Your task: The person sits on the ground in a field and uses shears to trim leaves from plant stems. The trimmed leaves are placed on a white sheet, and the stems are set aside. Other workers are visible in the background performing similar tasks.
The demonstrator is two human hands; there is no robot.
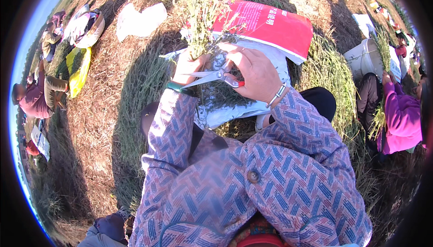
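Note:
My left hand is closed round a bunch of leafy green stems, which stands up and away from me. In my right hand is a pair of scissors with red-lined handles. Its blades are spread apart and point left, across my left wrist. The thumb and forefinger of my right hand reach toward the base of the bunch. Below both hands lies a white sheet with dark plant clippings on it. A red printed sack lies flat just beyond my right hand.
Heaps of cut green stems lie left and right of me. At right, a person in purple holds stems beside a white bucket. Other people sit at far left near a yellow bag and a full basket.

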